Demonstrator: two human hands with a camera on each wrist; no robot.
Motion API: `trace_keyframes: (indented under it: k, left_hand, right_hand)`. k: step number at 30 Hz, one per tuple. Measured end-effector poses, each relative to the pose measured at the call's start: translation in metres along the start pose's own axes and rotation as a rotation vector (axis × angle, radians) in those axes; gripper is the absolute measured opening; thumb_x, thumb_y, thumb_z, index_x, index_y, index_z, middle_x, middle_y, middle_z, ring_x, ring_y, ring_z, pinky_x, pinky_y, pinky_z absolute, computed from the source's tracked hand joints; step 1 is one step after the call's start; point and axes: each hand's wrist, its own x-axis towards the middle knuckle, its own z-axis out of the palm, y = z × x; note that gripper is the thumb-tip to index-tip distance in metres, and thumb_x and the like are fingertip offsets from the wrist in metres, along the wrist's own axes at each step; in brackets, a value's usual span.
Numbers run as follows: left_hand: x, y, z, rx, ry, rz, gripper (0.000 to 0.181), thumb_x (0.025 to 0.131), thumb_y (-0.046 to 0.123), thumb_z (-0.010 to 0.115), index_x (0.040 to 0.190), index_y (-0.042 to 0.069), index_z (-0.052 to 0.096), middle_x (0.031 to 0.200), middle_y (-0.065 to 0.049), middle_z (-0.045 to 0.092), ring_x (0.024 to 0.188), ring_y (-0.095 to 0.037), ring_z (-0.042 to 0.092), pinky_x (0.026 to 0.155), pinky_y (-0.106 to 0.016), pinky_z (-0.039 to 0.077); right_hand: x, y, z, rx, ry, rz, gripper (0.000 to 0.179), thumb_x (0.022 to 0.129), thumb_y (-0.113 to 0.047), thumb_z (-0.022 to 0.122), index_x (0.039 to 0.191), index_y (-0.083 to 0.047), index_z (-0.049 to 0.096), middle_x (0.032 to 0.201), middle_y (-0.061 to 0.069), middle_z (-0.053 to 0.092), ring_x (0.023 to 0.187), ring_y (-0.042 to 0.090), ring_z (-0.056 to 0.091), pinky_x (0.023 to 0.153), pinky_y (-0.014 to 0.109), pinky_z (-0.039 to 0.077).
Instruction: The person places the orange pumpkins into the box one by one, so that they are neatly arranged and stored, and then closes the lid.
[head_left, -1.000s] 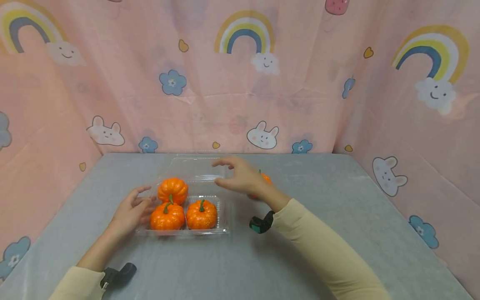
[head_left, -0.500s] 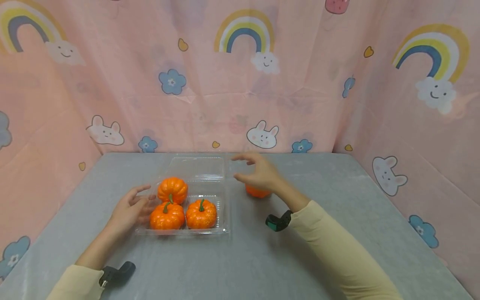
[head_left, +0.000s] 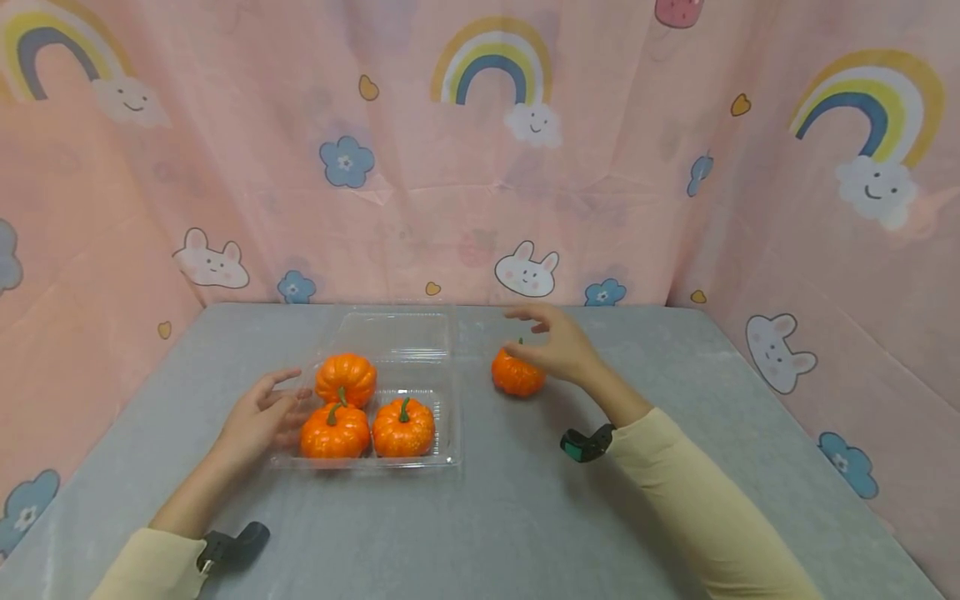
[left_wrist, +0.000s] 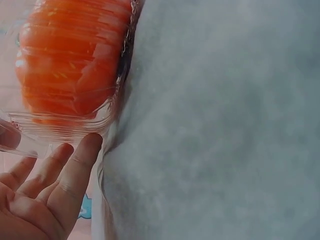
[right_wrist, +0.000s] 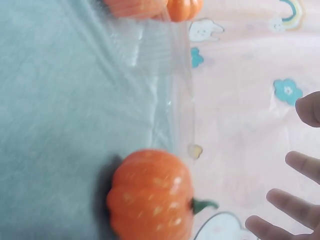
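A pink cloth [head_left: 480, 200] printed with rainbows, rabbits and flowers hangs behind and at both sides of a grey surface [head_left: 487, 517].

The right grip [head_left: 558, 342] is wide apart, its fingers bent loosely and spread, with hold of nothing. A lone orange pumpkin [head_left: 517, 375] sits upright on the surface below it, towards its thumb side; in the head view the thumb overlaps the pumpkin's top near the green stem, while the right wrist view shows a gap between the fingertips and the pumpkin.

The left grip [head_left: 258, 421] is relaxed, its fingers extended against the left side of a clear plastic container [head_left: 446, 417]; they are not wrapped around any pumpkin. The container's lid [head_left: 397, 333] lies folded back behind the base.

Inside the base are three more pumpkins: a front-left pumpkin [head_left: 335, 435], just beside the left fingertips; a rear-left pumpkin [head_left: 345, 381], tipped with its stem towards the person; and a front-right pumpkin [head_left: 403, 430], upright. The lone pumpkin stands apart, to the right of the container.

Farther out, both wrists carry dark devices, and pale yellow sleeves [head_left: 712, 500] cover the forearms.
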Motion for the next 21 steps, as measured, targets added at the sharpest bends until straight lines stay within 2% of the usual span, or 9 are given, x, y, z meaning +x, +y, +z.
trace_keyframes:
  k: [11, 21]
  left_hand:
    - [-0.003, 0.002, 0.000, 0.008, -0.010, 0.002, 0.053, 0.103, 0.023, 0.042, 0.150, 0.006, 0.025, 0.140, -0.031, 0.046, 0.101, -0.026, 0.068, 0.075, -0.035, 0.060]
    - [-0.003, 0.003, -0.001, -0.001, -0.019, -0.008, 0.056, 0.103, 0.028, 0.043, 0.151, 0.008, 0.024, 0.141, -0.031, 0.046, 0.105, -0.031, 0.066, 0.077, -0.035, 0.060]
  right_hand:
    - [-0.004, 0.032, 0.000, -0.025, 0.026, 0.071, 0.051, 0.085, -0.036, 0.068, 0.130, -0.014, 0.057, 0.133, 0.014, 0.056, 0.115, 0.039, 0.056, 0.090, 0.052, 0.053]
    - [-0.004, 0.053, 0.007, -0.010, -0.006, 0.092, 0.047, 0.088, -0.034, 0.066, 0.129, -0.012, 0.058, 0.135, 0.018, 0.056, 0.114, 0.041, 0.058, 0.092, 0.051, 0.053]
